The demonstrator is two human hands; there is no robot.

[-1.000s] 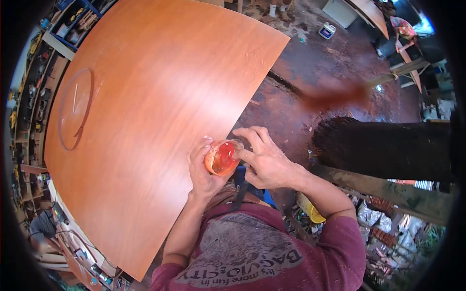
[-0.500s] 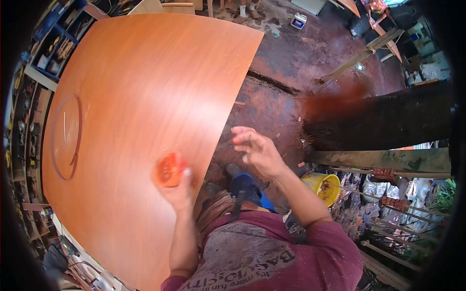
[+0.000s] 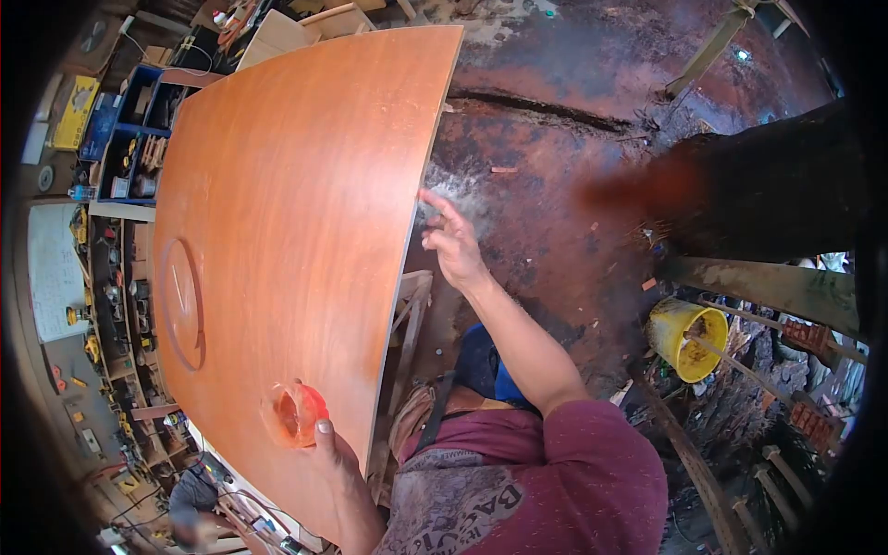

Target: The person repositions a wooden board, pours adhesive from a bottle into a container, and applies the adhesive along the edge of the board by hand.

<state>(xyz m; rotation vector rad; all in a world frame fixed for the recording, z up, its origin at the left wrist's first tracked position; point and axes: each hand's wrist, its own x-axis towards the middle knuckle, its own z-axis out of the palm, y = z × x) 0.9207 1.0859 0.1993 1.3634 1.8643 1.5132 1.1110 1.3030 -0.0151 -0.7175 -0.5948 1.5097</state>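
My left hand (image 3: 335,455) grips a translucent orange-red plastic cup (image 3: 298,416) at its side, thumb nearest me. The cup's round mouth faces up towards me over the near part of a large wood-grain panel (image 3: 296,185); whether it touches the panel, I cannot tell. My right hand (image 3: 451,242) holds nothing. Its index finger stretches out to the panel's right edge, while the other fingers bend loosely. On the panel's left part lies a thin brown strip (image 3: 169,301) curled into a loop.
Shelves with tools (image 3: 116,305) line the left side, with a blue organiser (image 3: 139,139) behind them. A yellow bucket (image 3: 661,333) stands to the right on the stained floor. A dark beam-like shape (image 3: 777,185) juts in from the right.
My view has turned, so the panel's long edge runs more upright. My right hand has come to that edge with its index finger extended. The cup stays in my left hand.
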